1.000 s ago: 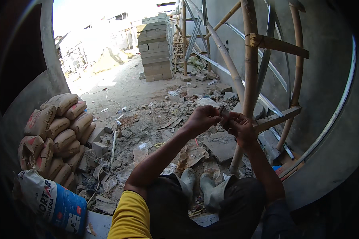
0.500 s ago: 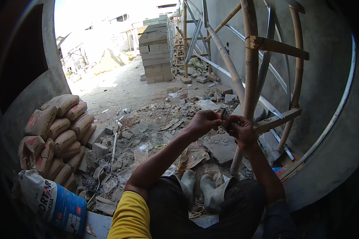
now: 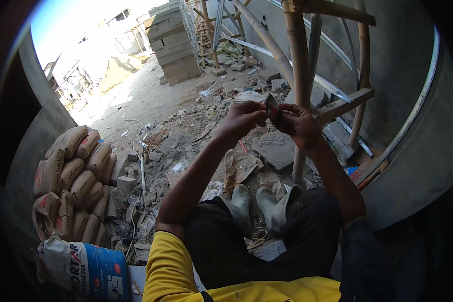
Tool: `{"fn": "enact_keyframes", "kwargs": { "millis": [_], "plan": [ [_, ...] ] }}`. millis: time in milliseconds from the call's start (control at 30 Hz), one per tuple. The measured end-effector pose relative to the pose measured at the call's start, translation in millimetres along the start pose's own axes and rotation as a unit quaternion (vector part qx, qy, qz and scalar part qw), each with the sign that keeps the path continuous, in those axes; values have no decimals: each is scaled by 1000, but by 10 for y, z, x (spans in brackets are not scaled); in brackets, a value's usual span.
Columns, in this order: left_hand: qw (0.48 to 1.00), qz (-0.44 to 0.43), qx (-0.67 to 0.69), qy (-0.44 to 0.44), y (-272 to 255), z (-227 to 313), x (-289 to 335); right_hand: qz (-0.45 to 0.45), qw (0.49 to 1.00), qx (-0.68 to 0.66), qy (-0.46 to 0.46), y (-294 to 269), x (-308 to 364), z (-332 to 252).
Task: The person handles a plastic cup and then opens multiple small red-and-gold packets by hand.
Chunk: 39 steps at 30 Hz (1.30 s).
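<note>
Both of my hands are raised in front of my knees, close together. My right hand [image 3: 296, 123] grips a small flat dark piece with a reddish patch [image 3: 272, 104], tilted upward between the fingers. My left hand [image 3: 245, 117] is pinched at the near left edge of that piece. Its fingertips appear to touch it, but whether they grip it or something smaller I cannot make out. What kind of thing the dark piece is does not show. Below the hands are my grey-green boots [image 3: 240, 205] on the rubble.
A bamboo scaffold pole [image 3: 299, 65] stands just beyond my right hand, with a wooden crosspiece [image 3: 345, 105]. Stacked paper sacks [image 3: 83, 186] and a white-and-blue sack [image 3: 103, 272] lie at left. Broken concrete [image 3: 277, 149] covers the ground; a block stack [image 3: 173, 50] rises farther back.
The whole view has shifted and tilted. The dark piece now stands more upright between my hands and shows more of its flat face. My left fingers have drawn closer together.
</note>
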<state>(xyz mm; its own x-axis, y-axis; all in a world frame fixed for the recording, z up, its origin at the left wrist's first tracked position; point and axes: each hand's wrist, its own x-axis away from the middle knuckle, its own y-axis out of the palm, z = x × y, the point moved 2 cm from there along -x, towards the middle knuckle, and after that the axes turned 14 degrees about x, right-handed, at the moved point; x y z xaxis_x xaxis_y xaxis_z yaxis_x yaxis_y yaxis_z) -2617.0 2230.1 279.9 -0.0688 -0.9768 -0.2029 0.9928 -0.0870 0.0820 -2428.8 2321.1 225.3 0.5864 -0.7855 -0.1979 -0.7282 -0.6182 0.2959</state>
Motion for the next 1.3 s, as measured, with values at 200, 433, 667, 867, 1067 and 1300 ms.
{"fn": "enact_keyframes", "kwargs": {
  "millis": [200,433,667,867,1067,1300],
  "plan": [
    [999,-29,-23,-9,-39,-220,-69,71,993,-35,-82,-148,640,-130],
    [945,-106,-286,-114,-192,-869,-79,84,986,-93,-108,-436,2916,-29],
    [883,-254,-317,-235,-97,-1221,1,278,958,67,-11,-1017,4898,-51],
    [839,-323,-364,-244,208,-1343,-88,537,813,165,157,-1553,5684,803],
    [823,-331,-382,-259,209,-1428,-116,494,673,515,196,-1587,5548,1289],
    [837,-306,-359,-278,118,-1424,-41,369,605,696,117,-1473,5349,1243]
  ]
}}
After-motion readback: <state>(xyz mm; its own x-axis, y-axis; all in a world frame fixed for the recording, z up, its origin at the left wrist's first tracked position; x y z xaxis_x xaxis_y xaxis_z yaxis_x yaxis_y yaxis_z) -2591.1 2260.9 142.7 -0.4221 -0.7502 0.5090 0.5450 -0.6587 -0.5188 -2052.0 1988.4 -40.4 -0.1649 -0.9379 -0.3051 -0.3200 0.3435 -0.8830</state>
